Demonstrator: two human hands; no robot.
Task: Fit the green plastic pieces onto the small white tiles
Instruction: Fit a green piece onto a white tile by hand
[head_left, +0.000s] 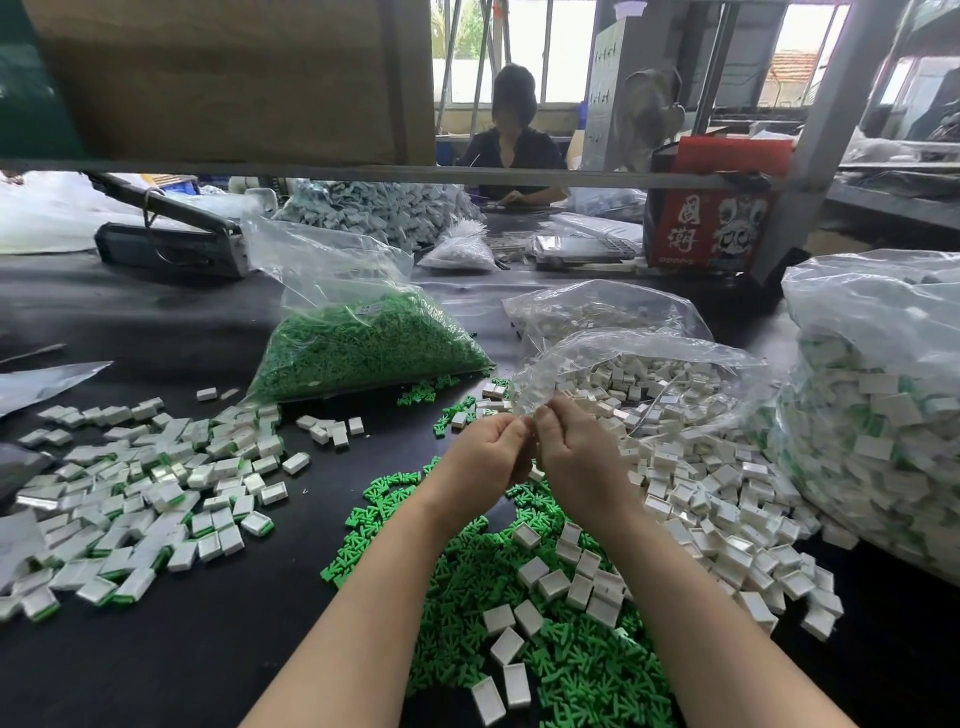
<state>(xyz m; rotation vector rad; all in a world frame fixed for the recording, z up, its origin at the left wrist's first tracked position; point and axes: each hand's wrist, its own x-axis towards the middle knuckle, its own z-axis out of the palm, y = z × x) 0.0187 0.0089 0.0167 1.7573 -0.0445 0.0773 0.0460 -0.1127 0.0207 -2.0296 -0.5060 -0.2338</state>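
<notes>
The black tabletop (171, 654) carries everything, and the hands meet above its middle. To the right of the grip, a big clear bag of finished pieces (878, 415) stands against the edge of view; just beyond the fingertips lies an open bag of white tiles (649, 395), its plastic lip close to the knuckles or touching them. Beyond and to the left sits the bag of green pieces (363, 348), closed in its film. Well to the left, a spread of tiles with green edges (140, 499) lies flat, apparently the done heap.

Directly beneath the grip and back toward the person is the loose green heap (519, 613), with bare white tiles (550, 582) scattered on top, lying at all angles with no common long axis.

The left hand (491, 457) and right hand (574, 457) are pressed together, fingers curled inward, thumbs nearly touching. Whatever they pinch is hidden between them; I cannot tell whether it is a tile, a green piece, or both. It is probably mid-fit.

For the next pair, both stocks lie straight below the wrists, equally near either hand. Only the bag's loose lip could snag.
</notes>
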